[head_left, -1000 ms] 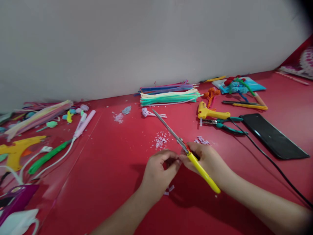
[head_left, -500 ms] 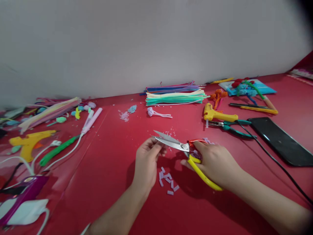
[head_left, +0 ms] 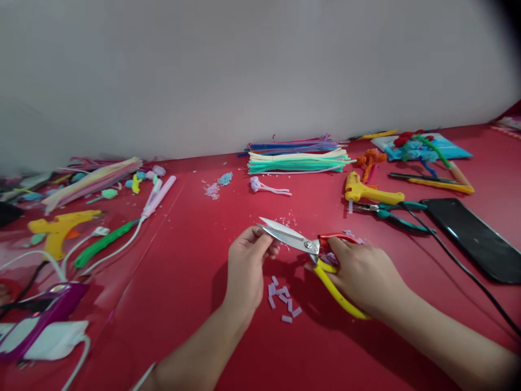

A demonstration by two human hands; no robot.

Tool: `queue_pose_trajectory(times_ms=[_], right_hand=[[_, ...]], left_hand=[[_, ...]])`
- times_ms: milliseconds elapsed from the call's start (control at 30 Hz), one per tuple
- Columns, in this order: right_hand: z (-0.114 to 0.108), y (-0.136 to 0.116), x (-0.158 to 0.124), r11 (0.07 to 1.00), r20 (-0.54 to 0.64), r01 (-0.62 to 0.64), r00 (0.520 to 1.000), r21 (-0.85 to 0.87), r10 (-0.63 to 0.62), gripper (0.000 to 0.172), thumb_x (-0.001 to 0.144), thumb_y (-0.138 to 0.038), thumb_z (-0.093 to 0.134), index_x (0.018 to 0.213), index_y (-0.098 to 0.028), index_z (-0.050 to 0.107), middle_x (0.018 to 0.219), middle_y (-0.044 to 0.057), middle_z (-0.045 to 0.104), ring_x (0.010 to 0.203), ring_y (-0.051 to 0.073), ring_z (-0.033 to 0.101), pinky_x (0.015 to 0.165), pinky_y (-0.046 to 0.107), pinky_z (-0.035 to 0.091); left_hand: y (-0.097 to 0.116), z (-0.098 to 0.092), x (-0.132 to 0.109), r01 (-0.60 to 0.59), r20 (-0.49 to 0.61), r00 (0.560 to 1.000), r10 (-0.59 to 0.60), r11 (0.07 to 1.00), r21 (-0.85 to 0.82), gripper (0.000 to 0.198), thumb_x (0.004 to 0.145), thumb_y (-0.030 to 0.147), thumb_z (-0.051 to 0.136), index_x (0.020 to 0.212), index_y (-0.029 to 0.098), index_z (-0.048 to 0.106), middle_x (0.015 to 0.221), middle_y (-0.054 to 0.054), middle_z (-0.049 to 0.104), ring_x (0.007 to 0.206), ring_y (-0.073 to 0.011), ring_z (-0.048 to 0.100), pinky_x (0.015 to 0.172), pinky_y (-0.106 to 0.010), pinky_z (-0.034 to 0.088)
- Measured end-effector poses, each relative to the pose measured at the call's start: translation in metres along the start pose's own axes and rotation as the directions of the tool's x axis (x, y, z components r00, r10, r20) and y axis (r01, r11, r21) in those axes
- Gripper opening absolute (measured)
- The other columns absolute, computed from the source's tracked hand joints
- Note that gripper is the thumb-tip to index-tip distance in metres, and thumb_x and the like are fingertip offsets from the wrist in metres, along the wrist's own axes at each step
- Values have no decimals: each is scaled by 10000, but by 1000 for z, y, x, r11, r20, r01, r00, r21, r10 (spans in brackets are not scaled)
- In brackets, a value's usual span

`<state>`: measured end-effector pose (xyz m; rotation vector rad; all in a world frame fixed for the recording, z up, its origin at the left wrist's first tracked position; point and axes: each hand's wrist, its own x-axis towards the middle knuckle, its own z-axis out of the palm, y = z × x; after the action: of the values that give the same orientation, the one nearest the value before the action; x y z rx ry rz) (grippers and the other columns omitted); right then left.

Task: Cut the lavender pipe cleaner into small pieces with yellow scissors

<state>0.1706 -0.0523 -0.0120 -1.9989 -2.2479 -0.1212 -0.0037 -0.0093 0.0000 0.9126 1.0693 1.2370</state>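
My right hand [head_left: 362, 271] grips a pair of scissors [head_left: 287, 234] by their red and yellow handles. The blades point left and stand slightly apart, with their tips at the fingers of my left hand [head_left: 248, 260]. The left thumb and fingers are pinched together by the blade tips; whatever they hold is too small or hidden to make out. Below the blades, several short lilac pieces [head_left: 283, 296] lie on the red table [head_left: 187, 326]. More lilac pieces [head_left: 329, 259] are partly covered by my right hand. Tiny pale clippings [head_left: 288, 221] are scattered behind the blades.
Bundled pipe cleaners [head_left: 301, 162] lie by the wall, a lilac pipe-cleaner piece [head_left: 271, 187] in front. To the right are a yellow glue gun [head_left: 374, 194], pliers [head_left: 391, 212] and a phone [head_left: 474, 236]. Another glue gun [head_left: 57, 231] and a purple power strip [head_left: 52, 309] stand left.
The view has shifted a little, so the table's things appear slightly farther right. Both hands keep nearly the same pose, the scissor blades a bit closer together at the left fingertips.
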Motion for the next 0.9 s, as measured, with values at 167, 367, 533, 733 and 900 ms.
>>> queue_pose_trajectory(times_ms=[167,367,533,733,900], right_hand=[[-1,-1,0,1000,8,3,1000,-19,-3,325,720,-498,386,738,-188,483,605,39,595,493,154,523,452,267,137],[0,-1,0,1000,-1,7,1000,-24,-7,340,727,-511,368,720,-189,477,569,29,581,469,150,509,449,259,128],[1,0,-1,1000,1,3,1000,-20,-3,320,726,-491,383,740,-189,487,571,29,583,459,138,498,449,263,132],[1,0,-1,1000,-9,11,1000,-20,-11,324,733,-490,355,693,-187,462,550,35,575,434,128,479,447,266,120],[-1,0,0,1000,10,9,1000,-19,-9,315,725,-497,369,681,-195,450,536,29,567,447,141,498,446,264,119]], left_hand=[[1,-1,0,12,-1,1000,-12,1000,16,36,686,148,520,654,133,511,573,11,520,509,-67,451,502,-196,354],[2,0,0,11,2,1000,-11,1000,21,48,687,159,525,650,133,510,579,9,515,518,-66,447,510,-197,359],[2,0,0,9,-3,1000,-9,1000,30,58,687,170,535,652,134,505,578,11,509,521,-66,447,515,-197,363],[3,0,0,9,0,1000,-9,999,35,64,691,169,539,656,135,498,587,13,502,523,-66,448,508,-192,361],[3,0,0,-3,8,1000,3,1000,31,71,691,179,538,645,141,498,584,16,506,527,-67,449,520,-197,365]])
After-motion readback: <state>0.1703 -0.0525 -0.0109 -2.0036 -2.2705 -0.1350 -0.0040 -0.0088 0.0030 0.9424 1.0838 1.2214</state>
